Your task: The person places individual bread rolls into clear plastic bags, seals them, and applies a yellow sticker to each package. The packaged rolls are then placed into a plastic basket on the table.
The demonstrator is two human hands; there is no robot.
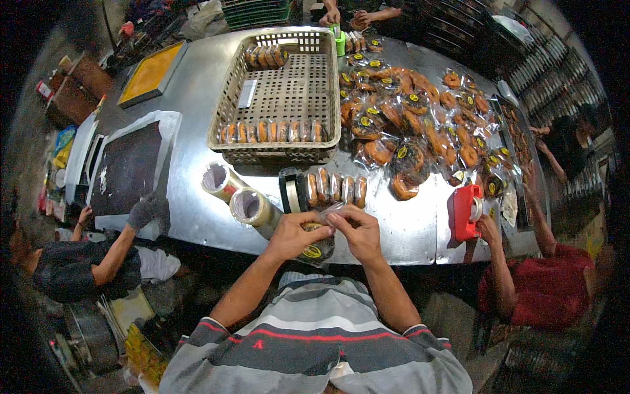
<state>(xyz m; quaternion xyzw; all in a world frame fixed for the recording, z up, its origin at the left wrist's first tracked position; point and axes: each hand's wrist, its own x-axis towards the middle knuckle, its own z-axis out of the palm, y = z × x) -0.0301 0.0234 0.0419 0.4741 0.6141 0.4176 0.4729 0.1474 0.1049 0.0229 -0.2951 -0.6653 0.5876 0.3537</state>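
At the table's near edge my left hand [293,234] is closed on a doughnut in a clear plastic bag [317,251] with a yellow label. My right hand [359,234] pinches the gathered upper end of the same bag, close to the left thumb. Just beyond my hands, a black tape dispenser [289,190] stands beside a short row of bagged doughnuts [336,188] set on edge. Left of the dispenser are two large tape rolls [252,206].
A plastic crate [274,148] holds rows of bagged doughnuts at both ends. A loose heap of bagged doughnuts [410,111] covers the right side. A co-worker's hand is at a red tape dispenser [464,213]. Another person's gloved hand [140,214] is by a dark tray [128,164].
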